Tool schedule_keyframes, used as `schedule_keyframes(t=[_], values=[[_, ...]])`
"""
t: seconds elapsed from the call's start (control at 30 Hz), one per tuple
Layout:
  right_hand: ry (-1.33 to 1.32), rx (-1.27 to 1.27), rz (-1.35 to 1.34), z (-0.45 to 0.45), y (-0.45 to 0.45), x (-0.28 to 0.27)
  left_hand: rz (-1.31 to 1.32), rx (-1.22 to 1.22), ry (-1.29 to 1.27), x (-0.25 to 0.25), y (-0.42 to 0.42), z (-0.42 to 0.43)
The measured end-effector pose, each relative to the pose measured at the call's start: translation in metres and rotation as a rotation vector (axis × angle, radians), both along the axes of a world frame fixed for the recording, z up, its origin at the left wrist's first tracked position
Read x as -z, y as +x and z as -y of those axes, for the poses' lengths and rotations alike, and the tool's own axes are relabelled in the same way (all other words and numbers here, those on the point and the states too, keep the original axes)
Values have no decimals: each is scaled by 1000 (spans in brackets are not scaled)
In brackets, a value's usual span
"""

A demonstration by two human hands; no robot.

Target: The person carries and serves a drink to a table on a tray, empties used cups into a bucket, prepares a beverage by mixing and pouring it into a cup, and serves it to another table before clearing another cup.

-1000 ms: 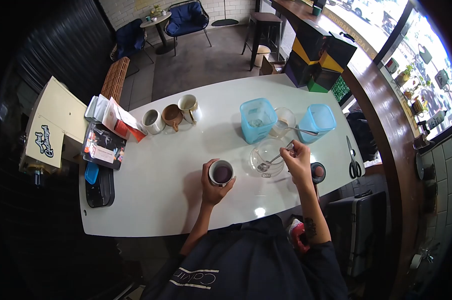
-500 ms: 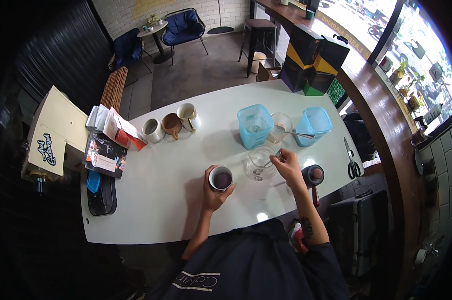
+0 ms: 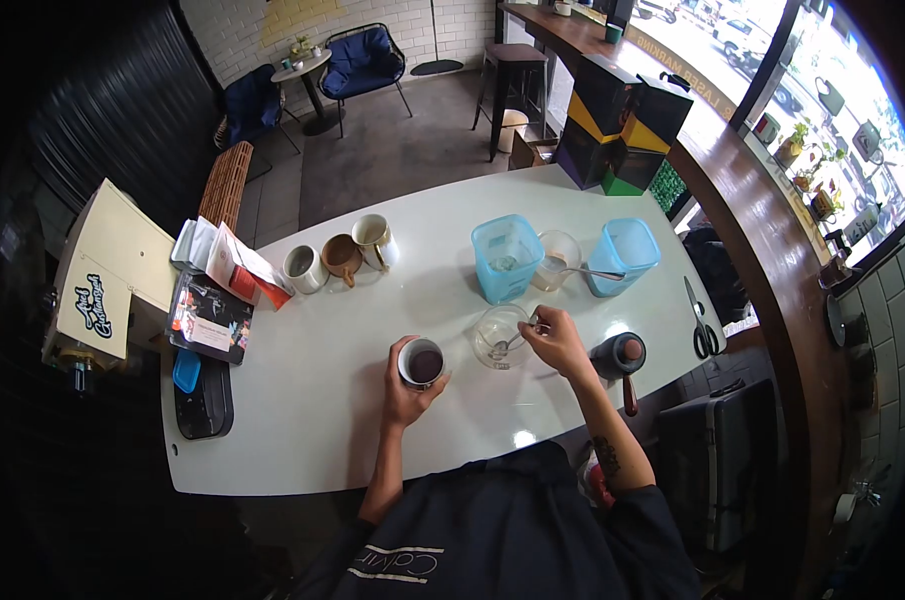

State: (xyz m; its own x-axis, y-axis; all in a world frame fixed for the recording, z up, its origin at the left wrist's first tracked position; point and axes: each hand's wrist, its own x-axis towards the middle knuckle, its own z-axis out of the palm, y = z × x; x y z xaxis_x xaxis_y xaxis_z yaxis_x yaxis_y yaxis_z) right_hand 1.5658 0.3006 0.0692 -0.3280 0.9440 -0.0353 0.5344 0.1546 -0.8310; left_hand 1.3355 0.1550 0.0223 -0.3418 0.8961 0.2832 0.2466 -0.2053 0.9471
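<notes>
- Glass jug (image 3: 486, 336), clear, stands on the white table (image 3: 303, 400) before the person; landmark for all places below.
- Cup (image 3: 422, 363): left of jug, a little nearer the person; dark contents visible inside.
- Left hand (image 3: 405, 400): curled round cup, thumb on one side, fingers on the other, a holding grip. Cannot tell whether cup's base touches table.
- Right hand (image 3: 556, 343): right beside jug, fingers pinched narrow on the handle of a metal spoon (image 3: 519, 341).
- Spoon slants down leftward, lower end within jug's outline. Contact with jug's bottom: cannot tell.
- Blue tub (image 3: 506, 268): just beyond jug. Something pale in its bottom, unclear.
- Glass (image 3: 557, 266): beyond jug and to its right; second spoon (image 3: 595, 272) slants out of it rightward.
- Second tub (image 3: 625, 255), also blue: beyond jug, farther right than glass.
- Black round tool (image 3: 607, 357): right of jug, past right hand; wooden handle points toward the person.
- Scissors (image 3: 706, 335): far right of jug, near table edge.
- Three mugs, well left of jug and beyond it: grey-white mug (image 3: 304, 270), brown mug (image 3: 343, 258), tall mug (image 3: 374, 240), in a close row.
- Black tray (image 3: 209, 405): far left of jug.
</notes>
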Motion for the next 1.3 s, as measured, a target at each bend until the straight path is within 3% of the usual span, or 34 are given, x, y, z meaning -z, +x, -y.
schedule_keyframes(t=[0.57, 0.77, 0.93, 1.17, 1.23, 1.3], values=[[33, 12, -59, 31, -31, 19, -75, -235, -84, -13, -85, 31], [38, 48, -106, 37, -29, 19, 32, -320, -53, -16, -81, 31], [76, 71, -127, 44, -27, 21, -115, -399, -20, -19, -77, 31], [91, -5, -127, 57, -13, 15, -239, -408, 87, -70, -66, 28], [96, -22, -142, 59, -9, 17, -44, -288, 161, -79, -66, 25], [105, -32, -158, 61, -4, 17, -10, -242, 194, -87, -56, 18]])
